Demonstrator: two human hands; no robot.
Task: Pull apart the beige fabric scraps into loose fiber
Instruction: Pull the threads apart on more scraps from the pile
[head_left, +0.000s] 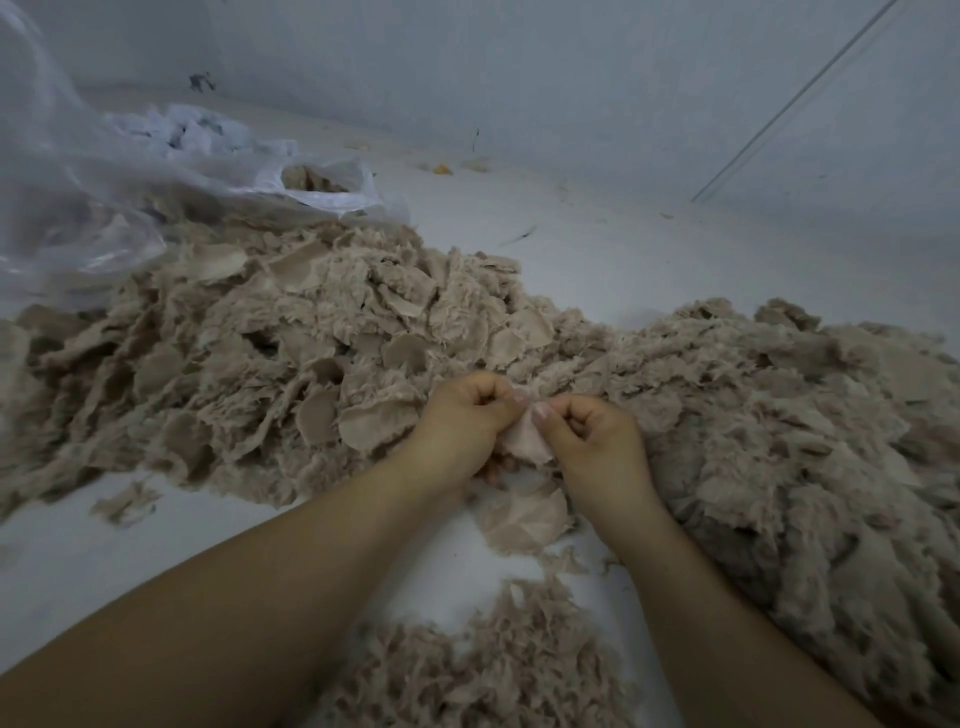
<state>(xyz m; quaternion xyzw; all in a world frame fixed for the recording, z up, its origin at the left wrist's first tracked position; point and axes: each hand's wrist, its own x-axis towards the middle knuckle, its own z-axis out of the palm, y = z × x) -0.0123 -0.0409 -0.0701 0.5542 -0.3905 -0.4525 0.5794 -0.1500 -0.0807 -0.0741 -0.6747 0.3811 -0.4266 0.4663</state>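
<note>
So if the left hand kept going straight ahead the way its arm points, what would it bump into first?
Probably the big heap of beige fluffy fabric scraps just beyond the left hand, which pinches a small pale beige scrap; depth is hard to judge from one view.

— How's the light in here?
— Dim and flat, with a cold bluish cast over the floor (597, 270) and wall (571, 78). No glare, only a faint sheen on the plastic bag (78, 171).
— Shadows?
— Soft, and deepest in the folds of the scrap pile (270, 332).
— Sharp?
— Grainy throughout. The forearms at the bottom edge are smeared, and the wide lens bows the wall's line toward the corners.
</note>
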